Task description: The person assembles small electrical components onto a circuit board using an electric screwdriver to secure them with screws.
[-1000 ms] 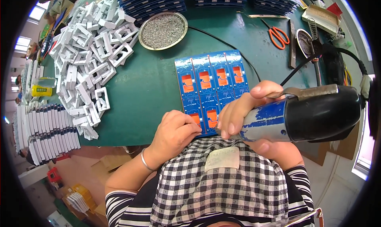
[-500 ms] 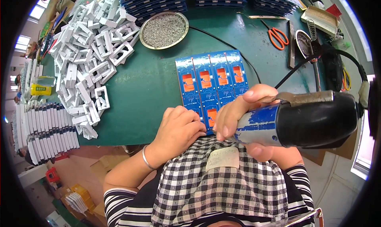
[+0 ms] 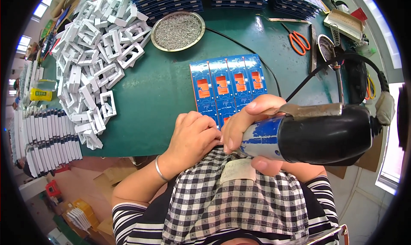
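A panel of blue circuit boards (image 3: 219,80), with orange showing in its rectangular openings, lies at the table's near edge. My left hand (image 3: 193,134) rests on its near left corner, fingers bent and pressed together; their tips and anything they pinch are hidden. In my right hand (image 3: 243,124) is an electric screwdriver (image 3: 314,133), blue and silver in front and black behind, with a metal lever along its top. It lies nearly level over the panel's near right part, its tip hidden behind my fingers, which almost touch my left hand.
White plastic frames (image 3: 92,65) are heaped on the left, near a round dish of small screws (image 3: 178,31). Blue board stacks (image 3: 167,1) line the back. Orange-handled scissors (image 3: 298,41) lie at the right. The screwdriver's black cable (image 3: 312,76) arches over the table.
My right hand has moved left with the screwdriver, covering more of the panel's near openings. My left hand has barely shifted, and the panel stays in place.
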Available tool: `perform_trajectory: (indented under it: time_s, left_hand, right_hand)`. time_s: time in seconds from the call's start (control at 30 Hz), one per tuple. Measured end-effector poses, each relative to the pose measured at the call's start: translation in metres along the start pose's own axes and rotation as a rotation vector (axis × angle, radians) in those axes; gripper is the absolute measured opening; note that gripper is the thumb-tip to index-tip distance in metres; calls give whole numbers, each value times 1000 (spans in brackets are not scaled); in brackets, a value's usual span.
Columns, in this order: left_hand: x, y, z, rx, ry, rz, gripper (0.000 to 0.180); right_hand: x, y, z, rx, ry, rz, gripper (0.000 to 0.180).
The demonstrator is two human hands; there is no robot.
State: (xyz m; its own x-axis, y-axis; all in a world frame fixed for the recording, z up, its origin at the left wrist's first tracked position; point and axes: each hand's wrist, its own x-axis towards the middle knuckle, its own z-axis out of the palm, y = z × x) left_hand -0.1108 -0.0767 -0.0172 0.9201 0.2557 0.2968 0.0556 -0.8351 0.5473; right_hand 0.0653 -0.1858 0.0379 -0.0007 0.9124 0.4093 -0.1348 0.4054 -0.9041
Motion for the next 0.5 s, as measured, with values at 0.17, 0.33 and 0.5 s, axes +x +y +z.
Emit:
perform_trajectory:
  time_s: [0.17,0.33,0.5]
  left_hand:
    - [-2,-2,2,-19,12,2,19]
    - [1,-2,-1,13,7,24,18]
    - [14,-9,-20,-32,-196,30,14]
  right_hand:
    - [1,-3,7,-78,2,14,72]
    - [0,-8,9,-99,-3,75,67]
    - [2,20,25,154,112,-148,65]
